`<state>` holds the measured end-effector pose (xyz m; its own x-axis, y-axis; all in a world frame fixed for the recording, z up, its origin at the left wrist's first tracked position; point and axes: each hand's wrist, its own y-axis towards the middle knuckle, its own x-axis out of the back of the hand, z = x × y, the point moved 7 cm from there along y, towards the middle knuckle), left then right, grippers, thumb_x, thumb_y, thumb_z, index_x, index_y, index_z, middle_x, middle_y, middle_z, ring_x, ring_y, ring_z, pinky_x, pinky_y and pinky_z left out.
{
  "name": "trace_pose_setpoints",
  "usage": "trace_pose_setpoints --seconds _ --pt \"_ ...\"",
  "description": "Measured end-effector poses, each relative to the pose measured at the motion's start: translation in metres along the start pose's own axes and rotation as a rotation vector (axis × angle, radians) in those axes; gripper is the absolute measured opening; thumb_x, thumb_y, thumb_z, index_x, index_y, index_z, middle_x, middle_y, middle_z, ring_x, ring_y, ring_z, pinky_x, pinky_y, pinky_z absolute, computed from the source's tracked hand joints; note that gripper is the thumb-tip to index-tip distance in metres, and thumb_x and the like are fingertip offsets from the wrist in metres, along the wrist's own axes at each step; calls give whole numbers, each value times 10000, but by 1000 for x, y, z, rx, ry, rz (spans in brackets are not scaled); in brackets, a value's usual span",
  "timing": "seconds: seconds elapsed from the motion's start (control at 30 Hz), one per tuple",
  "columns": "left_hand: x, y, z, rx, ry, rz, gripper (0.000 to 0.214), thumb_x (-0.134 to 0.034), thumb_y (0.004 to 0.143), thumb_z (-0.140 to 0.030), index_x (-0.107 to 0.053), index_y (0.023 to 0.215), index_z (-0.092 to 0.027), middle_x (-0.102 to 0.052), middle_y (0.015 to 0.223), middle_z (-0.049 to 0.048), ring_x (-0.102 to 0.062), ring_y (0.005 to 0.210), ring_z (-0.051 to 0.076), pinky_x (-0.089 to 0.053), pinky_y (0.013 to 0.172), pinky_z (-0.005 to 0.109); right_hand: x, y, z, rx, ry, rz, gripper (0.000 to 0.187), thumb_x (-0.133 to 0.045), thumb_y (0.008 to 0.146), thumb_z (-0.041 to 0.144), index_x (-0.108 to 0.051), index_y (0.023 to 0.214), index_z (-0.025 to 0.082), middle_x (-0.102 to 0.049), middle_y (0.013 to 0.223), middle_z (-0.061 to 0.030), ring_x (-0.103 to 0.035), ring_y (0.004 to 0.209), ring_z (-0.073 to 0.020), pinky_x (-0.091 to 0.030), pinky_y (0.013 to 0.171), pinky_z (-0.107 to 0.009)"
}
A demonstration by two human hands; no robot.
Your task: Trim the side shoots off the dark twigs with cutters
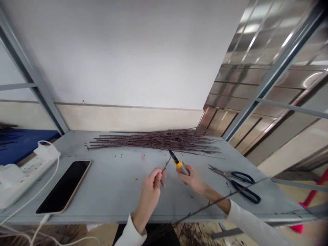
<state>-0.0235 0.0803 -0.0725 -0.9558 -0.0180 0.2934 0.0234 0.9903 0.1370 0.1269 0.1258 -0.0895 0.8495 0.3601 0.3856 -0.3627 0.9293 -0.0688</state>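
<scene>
My left hand (150, 186) pinches a thin dark twig (167, 163) between thumb and fingers, its tip angled up and to the right. My right hand (192, 177) is closed round a cutting tool (181, 167) with a yellow-and-grey handle and a narrow black tip. That tip lies close to the twig's upper end; whether they touch I cannot tell. Just beyond both hands, a long pile of dark twigs (156, 140) lies across the grey shelf (115, 191). Another long twig (205, 206) slants across in front of my right forearm, its lower end blurred.
Scissors (234, 179) with dark handles lie open at the right. On the left are a phone (65, 186), a white power strip (29, 172) and cables. Grey metal posts (271, 80) frame the shelf, with a white wall (133, 58) behind. Small twig scraps dot the surface.
</scene>
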Motion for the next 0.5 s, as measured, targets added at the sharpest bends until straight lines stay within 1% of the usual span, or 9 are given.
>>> trace_pose_setpoints --seconds 0.1,0.2,0.23,0.27,0.3,0.33,0.37,0.43,0.5 --pt "2 3 -1 -29 4 -17 276 -323 917 -317 -517 758 -201 -507 570 -23 -406 510 144 -318 542 243 -19 -8 0 -87 169 236 145 -401 621 344 -342 693 232 -268 542 84 -213 430 -73 -254 404 -213" --pt "10 4 -1 -53 18 -52 265 -320 916 -281 -511 751 -203 -494 590 -23 -421 536 144 -329 570 243 -38 -24 4 -218 465 592 141 -395 573 309 -330 671 232 -284 532 83 -200 399 -68 -235 370 -198" --pt "12 4 -2 -55 22 -57 262 -322 916 -277 -513 753 -203 -493 597 -23 -425 541 144 -330 573 242 -43 -30 7 -267 581 713 141 -404 565 299 -330 663 230 -282 525 83 -196 395 -67 -223 366 -194" --pt "13 4 -2 -52 23 -55 260 -325 917 -278 -514 753 -204 -494 602 -22 -427 543 144 -328 571 241 -44 -35 10 -303 677 806 142 -417 561 290 -336 659 228 -282 518 83 -194 393 -67 -212 365 -192" --pt "13 4 -2 -46 21 -48 261 -328 918 -285 -513 752 -206 -496 605 -21 -425 542 144 -324 566 241 -44 -37 11 -320 731 849 141 -431 565 284 -347 662 225 -287 517 83 -198 397 -67 -209 371 -193" --pt "13 3 -3 -40 17 -35 264 -329 921 -295 -512 752 -206 -500 604 -20 -419 537 144 -318 560 241 -41 -36 11 -310 730 828 138 -444 576 281 -361 671 223 -293 521 83 -204 403 -67 -211 380 -194" --pt "12 2 -4 -38 11 -15 272 -327 924 -309 -511 752 -206 -505 600 -20 -412 534 144 -312 556 241 -35 -32 10 -279 693 761 138 -456 587 277 -377 686 221 -302 530 83 -213 414 -66 -217 395 -196" --pt "7 1 -8 -41 -9 38 290 -326 928 -338 -516 755 -202 -516 589 -20 -399 530 143 -299 549 240 -20 -20 8 -161 520 556 143 -480 604 267 -410 718 217 -323 557 79 -250 452 -72 -243 436 -207" --pt "2 -1 -11 -37 -47 100 299 -337 926 -365 -524 765 -196 -534 588 -19 -371 511 134 -281 531 239 0 -10 10 -1 256 331 145 -498 619 253 -433 742 213 -366 604 61 -311 515 -88 -279 486 -225"
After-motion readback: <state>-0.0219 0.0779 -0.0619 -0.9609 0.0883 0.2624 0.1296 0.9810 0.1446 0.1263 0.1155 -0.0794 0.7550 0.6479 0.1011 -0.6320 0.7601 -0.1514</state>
